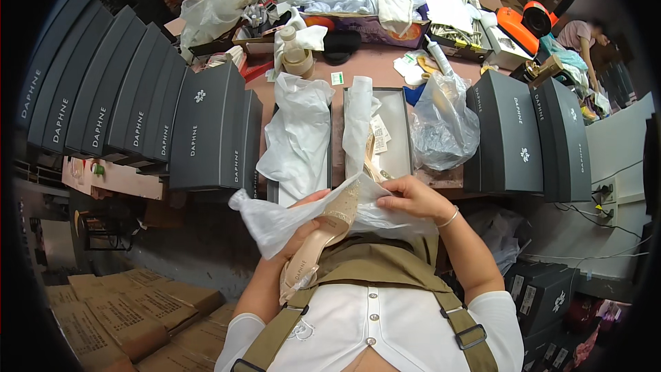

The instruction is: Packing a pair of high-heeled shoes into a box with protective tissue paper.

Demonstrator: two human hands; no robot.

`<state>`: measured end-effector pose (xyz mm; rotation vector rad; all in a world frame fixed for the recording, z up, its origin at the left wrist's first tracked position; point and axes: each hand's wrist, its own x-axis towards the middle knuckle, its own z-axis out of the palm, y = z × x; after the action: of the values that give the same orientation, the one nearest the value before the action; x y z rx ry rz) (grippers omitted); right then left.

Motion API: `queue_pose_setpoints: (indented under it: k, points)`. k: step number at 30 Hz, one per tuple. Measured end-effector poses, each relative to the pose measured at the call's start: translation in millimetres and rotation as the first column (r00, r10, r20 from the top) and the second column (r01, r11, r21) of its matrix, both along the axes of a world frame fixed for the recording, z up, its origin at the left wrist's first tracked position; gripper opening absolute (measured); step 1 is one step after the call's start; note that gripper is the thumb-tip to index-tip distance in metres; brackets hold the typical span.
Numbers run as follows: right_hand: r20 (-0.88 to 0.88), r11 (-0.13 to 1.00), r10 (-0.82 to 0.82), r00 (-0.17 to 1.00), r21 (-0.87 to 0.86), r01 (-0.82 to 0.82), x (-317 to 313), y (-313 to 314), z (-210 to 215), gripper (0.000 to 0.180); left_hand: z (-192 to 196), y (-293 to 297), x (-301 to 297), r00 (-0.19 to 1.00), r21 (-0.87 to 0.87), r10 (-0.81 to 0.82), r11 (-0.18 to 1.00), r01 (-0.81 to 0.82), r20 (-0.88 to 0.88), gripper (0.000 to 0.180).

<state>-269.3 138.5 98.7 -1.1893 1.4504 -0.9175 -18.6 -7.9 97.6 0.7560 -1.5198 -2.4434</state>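
In front of my waist, my left hand (300,235) is closed round a beige shoe (333,223) with a glittery pointed toe. The shoe is tilted, its insole facing up and its heel end toward me. White tissue paper (275,219) lies under and beside it. My right hand (413,200) pinches the tissue's right part near the toe. Beyond my hands stands an open shoe box (397,120), in which a second shoe (372,155) shows partly, next to tissue and a white tag. Another open box (328,180) to its left holds crumpled tissue.
Dark grey shoe boxes (206,117) stand in a row on the left, and more boxes (513,131) stand on the right. A clear plastic bag (447,120), a bottle (296,52) and a tissue-filled carton (365,27) sit on the table. Brown cartons (131,313) lie lower left. Another person (578,38) is far right.
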Motion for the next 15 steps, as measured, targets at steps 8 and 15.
queue_pose_setpoints:
  k: [8,15]
  points:
    - [-0.63,0.813,-0.219,0.745,-0.539,-0.218,26.3,-32.9,55.1,0.031,-8.9,-14.2,-34.1,0.997,-0.126,-0.052,0.991,0.045,-0.054,0.05]
    - [-0.873,0.754,-0.048,0.485,-0.35,-0.555,60.7,-20.1,31.4,0.009,-22.3,-7.7,-25.5,0.99,0.303,0.062,0.953,-0.021,-0.126,0.065]
